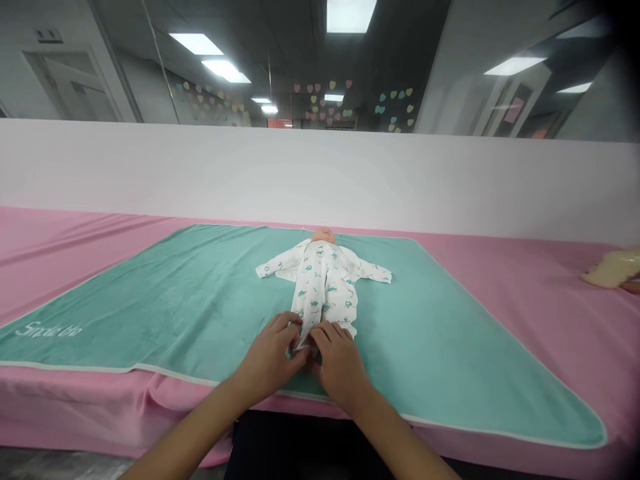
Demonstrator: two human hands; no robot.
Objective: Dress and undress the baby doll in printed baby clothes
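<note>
A baby doll [323,234] lies on its back on a green blanket [425,333], its head toward the wall. It wears a white baby gown [315,287] with small green prints, both sleeves spread out to the sides. My left hand [273,353] grips the gown's lower edge on the left, fingers curled and thumb pressed in. Close beside it, my right hand [340,360] is closed on the same lower edge, fingertips bent over the cloth. The fingertips partly hide the hem, and the doll's legs are out of sight.
A pink cloth [500,267] covers the table under the blanket. Behind it rises a low white wall [320,173] with dark glass above. At the far right lies a pale object [613,268], partly cut off. The table's front edge is close to my body.
</note>
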